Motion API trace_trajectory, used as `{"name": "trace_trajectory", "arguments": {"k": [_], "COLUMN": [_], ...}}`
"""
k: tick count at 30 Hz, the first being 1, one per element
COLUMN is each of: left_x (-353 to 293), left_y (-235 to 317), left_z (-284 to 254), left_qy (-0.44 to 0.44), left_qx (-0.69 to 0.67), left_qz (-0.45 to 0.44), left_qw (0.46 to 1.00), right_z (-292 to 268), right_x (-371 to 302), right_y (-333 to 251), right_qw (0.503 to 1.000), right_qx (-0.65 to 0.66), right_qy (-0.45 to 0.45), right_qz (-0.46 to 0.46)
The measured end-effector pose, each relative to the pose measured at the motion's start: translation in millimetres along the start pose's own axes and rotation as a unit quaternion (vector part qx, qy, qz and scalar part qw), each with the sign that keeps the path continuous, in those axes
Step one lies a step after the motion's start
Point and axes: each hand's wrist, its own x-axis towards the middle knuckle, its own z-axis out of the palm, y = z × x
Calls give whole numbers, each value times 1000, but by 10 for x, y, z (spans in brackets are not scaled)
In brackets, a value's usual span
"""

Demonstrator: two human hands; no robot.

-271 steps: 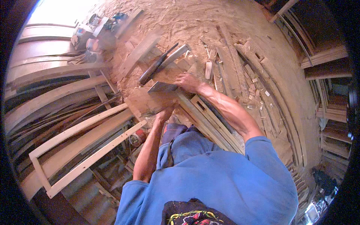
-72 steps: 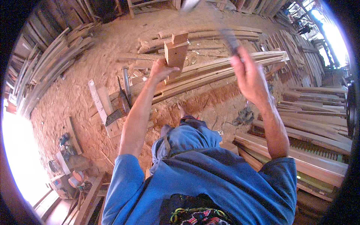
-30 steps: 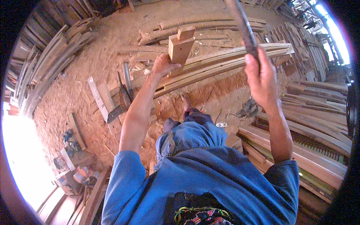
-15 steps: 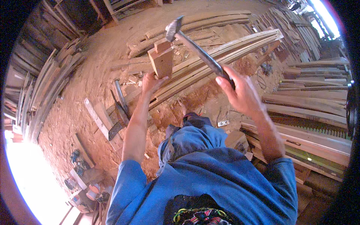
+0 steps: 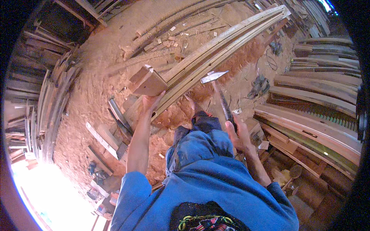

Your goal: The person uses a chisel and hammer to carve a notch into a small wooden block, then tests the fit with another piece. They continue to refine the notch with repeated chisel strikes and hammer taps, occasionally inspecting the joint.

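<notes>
While the wooden block (image 5: 147, 81) is gripped from below by the left hand (image 5: 151, 103), a hammer (image 5: 220, 96) is clenched in the right hand (image 5: 239, 134), well apart.

Sawdust floor ringed with stacked timber

Long curved planks (image 5: 216, 50) run diagonally across the sawdust floor (image 5: 92, 88), with wood scraps (image 5: 169, 36) scattered above them. Bent strips (image 5: 54, 100) lie piled along the left wall, and wide boards (image 5: 316, 96) are stacked at the right. A cable (image 5: 262, 82) lies tangled near those boards. Short offcuts (image 5: 102, 140) lie at lower left, near small tools (image 5: 96, 173).
</notes>
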Motion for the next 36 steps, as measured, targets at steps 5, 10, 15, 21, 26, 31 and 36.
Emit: {"name": "trace_trajectory", "arguments": {"k": [5,10,15,21,26,31,36], "left_x": [45,-15,-27,-292,-683,-583,-564], "left_y": [-74,-118,-58,1076,1852,1848,1728], "left_z": [-180,-274,-428,-582,-224,-81,-85], "left_qy": [-11,-31,-69,-156,-47,-4,5], "left_qx": [179,87,33,378,101,168,142], "left_qz": [6,43,30,79,195,84,153], "left_qw": [984,995,997,909,974,982,978], "right_z": [134,68,54,392,1075,1675,1844], "right_x": [177,278,266,338,463,485,403], "right_y": [134,50,117,255,85,-43,-14], "right_qw": [998,994,980,958,929,947,939], "right_qx": [-33,-43,-124,-136,-108,-36,-98], "right_qy": [-35,-101,-157,-229,-294,-273,-270], "right_qz": [-49,-19,-7,-110,-197,-164,-190]}}
